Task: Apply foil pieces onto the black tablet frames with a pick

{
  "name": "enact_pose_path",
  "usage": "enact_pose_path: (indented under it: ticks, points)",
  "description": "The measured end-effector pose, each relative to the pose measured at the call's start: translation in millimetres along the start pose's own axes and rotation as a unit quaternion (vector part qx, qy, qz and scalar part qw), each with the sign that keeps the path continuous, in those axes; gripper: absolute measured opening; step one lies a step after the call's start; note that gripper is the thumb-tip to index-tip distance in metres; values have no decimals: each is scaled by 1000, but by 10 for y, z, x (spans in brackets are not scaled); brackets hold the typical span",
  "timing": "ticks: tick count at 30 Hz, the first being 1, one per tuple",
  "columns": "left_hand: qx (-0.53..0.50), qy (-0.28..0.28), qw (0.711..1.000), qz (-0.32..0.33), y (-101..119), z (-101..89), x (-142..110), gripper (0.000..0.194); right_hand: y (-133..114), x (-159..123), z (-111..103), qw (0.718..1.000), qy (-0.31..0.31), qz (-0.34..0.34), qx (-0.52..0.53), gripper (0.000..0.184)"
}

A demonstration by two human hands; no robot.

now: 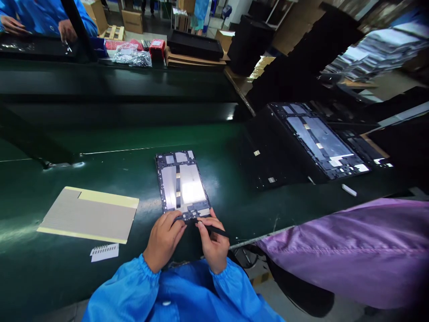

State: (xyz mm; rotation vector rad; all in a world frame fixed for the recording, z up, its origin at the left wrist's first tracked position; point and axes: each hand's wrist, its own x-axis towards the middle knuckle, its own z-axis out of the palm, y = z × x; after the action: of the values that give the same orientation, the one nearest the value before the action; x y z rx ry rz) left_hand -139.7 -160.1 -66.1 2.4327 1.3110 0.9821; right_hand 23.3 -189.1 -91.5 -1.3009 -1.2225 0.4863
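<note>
An opened tablet frame point(181, 183) with silver panels lies flat on the green belt point(117, 170) in front of me. My left hand point(164, 239) presses its fingertips on the frame's near edge. My right hand point(213, 246) grips a thin black stylus-like tool point(214, 230), whose tip rests on the same near edge beside my left fingers. Both my sleeves are blue.
A beige sheet with yellow strips point(89, 214) and a small white label strip point(104, 252) lie to my left. To the right, a black tray point(284, 152) carries another opened tablet point(320, 141). A person in purple point(351, 250) is at right; another person's hands point(67, 29) work across the belt.
</note>
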Motion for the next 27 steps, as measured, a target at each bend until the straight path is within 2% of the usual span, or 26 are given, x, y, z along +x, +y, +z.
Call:
enact_pose_path:
  ticks: [11, 27]
  points:
    - [63, 0, 997, 41, -21, 11, -40, 19, 1, 6, 15, 1000, -5, -5, 3, 15]
    - [118, -28, 992, 44, 13, 28, -62, 21, -4, -6, 8, 1000, 4, 3, 0, 10]
